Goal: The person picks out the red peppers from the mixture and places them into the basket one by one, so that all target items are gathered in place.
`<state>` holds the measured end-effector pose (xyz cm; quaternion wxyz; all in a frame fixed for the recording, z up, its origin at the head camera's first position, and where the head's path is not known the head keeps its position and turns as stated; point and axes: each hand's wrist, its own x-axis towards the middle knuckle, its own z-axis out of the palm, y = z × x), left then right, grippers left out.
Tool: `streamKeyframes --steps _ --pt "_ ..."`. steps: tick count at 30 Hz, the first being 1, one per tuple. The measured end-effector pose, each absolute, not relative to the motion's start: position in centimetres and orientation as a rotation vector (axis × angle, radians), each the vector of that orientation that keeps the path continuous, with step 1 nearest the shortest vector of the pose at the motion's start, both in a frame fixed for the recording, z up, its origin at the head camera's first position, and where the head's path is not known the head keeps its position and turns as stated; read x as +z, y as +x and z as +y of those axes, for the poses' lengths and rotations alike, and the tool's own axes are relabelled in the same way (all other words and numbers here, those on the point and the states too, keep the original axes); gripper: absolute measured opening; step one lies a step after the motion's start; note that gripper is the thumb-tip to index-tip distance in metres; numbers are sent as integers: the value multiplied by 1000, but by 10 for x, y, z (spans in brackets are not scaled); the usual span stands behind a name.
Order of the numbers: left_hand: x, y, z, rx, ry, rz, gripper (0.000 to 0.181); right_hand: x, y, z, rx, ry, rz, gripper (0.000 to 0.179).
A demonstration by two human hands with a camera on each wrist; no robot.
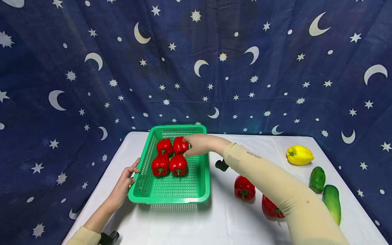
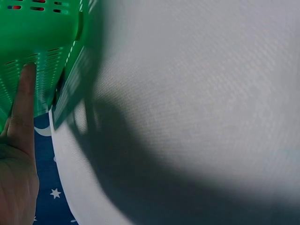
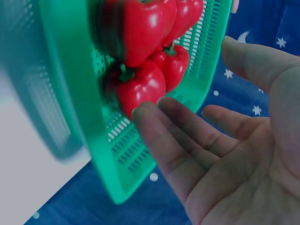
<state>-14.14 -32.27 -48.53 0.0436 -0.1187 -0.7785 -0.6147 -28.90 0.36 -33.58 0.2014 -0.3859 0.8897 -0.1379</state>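
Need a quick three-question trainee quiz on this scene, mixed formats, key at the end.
1. Count: how many red peppers are in the green basket?
2. True or false: the left hand is at the basket's left side.
3. Multiple choice: on the table to the basket's right, which lies farthest from the person?
A) long green vegetable
B) yellow pepper
C) a red pepper

Key: 1. Four; 2. True; 3. B.
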Motion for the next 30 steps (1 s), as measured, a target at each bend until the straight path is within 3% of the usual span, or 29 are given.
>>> streamKeyframes --steps 18,30 --pt "-486 -143 -323 -1869 -399 -2373 29 -334 -291 51 -558 -1106 2594 60" --pt "-487 -142 -323 -1857 -421 -2351 28 -337 -281 83 -576 -1066 2638 69"
